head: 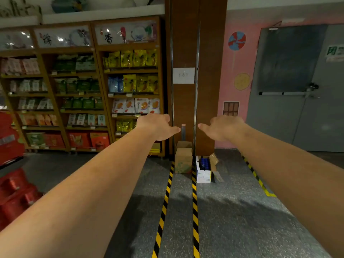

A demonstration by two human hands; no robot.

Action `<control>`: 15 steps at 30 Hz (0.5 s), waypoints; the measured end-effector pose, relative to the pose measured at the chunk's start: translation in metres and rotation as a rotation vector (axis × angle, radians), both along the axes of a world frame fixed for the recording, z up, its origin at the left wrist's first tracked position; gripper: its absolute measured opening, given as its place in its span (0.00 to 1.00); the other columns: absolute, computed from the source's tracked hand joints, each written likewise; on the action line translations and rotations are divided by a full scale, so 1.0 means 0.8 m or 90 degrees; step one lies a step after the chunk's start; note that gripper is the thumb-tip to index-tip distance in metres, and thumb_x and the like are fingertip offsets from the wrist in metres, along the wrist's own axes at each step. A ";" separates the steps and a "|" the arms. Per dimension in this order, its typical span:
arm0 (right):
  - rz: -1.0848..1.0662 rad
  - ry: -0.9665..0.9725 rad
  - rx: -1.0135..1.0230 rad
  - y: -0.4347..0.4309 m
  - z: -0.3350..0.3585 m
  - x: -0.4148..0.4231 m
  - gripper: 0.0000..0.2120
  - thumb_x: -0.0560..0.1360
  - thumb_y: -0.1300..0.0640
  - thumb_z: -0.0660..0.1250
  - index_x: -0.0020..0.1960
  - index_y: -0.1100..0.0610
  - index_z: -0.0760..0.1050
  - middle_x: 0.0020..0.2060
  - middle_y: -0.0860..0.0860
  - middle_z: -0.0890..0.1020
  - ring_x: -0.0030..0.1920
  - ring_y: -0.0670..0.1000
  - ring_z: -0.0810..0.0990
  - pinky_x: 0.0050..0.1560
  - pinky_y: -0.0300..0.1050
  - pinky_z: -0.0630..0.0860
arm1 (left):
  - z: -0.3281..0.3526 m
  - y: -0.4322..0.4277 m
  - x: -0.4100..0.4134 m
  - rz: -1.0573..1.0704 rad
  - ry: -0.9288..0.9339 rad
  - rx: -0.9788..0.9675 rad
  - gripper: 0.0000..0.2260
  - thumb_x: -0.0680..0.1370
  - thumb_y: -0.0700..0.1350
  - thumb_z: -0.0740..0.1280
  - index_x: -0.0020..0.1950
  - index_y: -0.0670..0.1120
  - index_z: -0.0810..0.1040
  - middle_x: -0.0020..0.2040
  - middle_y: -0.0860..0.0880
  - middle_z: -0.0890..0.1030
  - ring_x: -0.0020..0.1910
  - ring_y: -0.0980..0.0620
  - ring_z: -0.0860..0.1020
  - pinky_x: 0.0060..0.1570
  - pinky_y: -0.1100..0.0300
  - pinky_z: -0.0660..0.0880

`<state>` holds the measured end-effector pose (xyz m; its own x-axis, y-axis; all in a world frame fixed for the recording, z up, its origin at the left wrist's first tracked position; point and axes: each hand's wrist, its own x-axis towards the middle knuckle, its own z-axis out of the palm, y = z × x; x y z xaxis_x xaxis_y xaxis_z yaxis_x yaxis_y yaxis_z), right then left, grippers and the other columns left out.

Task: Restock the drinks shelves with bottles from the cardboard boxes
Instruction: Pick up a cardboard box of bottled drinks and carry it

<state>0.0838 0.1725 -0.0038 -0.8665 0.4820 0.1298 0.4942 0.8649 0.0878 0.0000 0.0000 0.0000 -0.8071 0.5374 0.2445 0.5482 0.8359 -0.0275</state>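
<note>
A wooden pillar (186, 53) stands straight ahead of you with a white paper note (183, 75) stuck to it. To its left run the wooden snack shelves (130, 81), filled with yellow, green, white and red packets. To its right is a pink wall (238, 81) with painted sweets, then a grey door (297, 108). Red packages (13, 192) are piled at your far left. Two strips of yellow-and-black tape (194, 202) run along the speckled floor towards the foot of the pillar, and a third strip runs further right.

The boxes sit on the floor against the base of the pillar. The closed brown cardboard box (183, 161) lies between the two central tape strips. Just beside it on the right is the open white box (203, 174), its flaps folded out and blue bottles (204, 162) showing inside.

Both your arms are stretched out in front of you, backs of the hands up and thumbs pointing inward at each other. Your left hand (157, 126) and right hand (223, 127) hold nothing. The fingers point away from the camera, so their curl is hard to read, but they look loose rather than clenched. Both hands are in the air, well apart from the boxes, which sit further ahead on the floor and show between and below the hands.
</note>
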 end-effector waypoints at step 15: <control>-0.053 0.008 -0.022 0.067 0.000 -0.253 0.37 0.76 0.31 0.41 0.70 0.55 0.68 0.68 0.56 0.72 0.66 0.58 0.72 0.66 0.57 0.66 | 0.022 0.073 -0.252 -0.047 0.013 -0.071 0.29 0.78 0.66 0.53 0.72 0.50 0.65 0.69 0.46 0.71 0.65 0.43 0.71 0.57 0.50 0.70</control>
